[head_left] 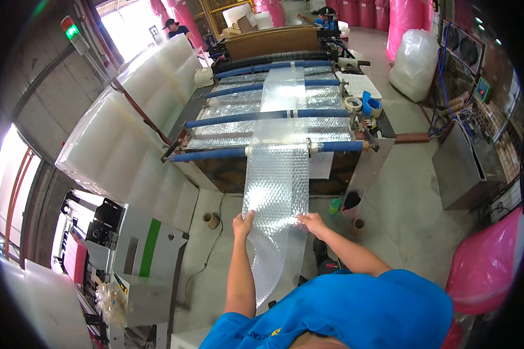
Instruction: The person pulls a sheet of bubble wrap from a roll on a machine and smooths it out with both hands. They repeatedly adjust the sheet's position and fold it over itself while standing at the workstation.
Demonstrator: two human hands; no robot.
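A long strip of clear bubble wrap [275, 186] runs over the machine's blue rollers [215, 155] and hangs down toward me. With thumb and fingers closed on its left edge, my left hand [243, 224] grips the strip. Opposite, my right hand [312, 224] pinches the right edge at about the same height. Below my hands the loose end curls down in front of my body. Wider silvery sheeting [221, 141] lies under the rollers, beneath the strip.
Large bubble wrap rolls [140, 104] stand on the left, above a grey machine [157, 250]. Tape rolls [352, 103] sit at the machine's right side. A green bottle [334, 206] stands on the floor. Pink wrapped rolls [489, 262] are at right; two people [177, 29] are farther back.
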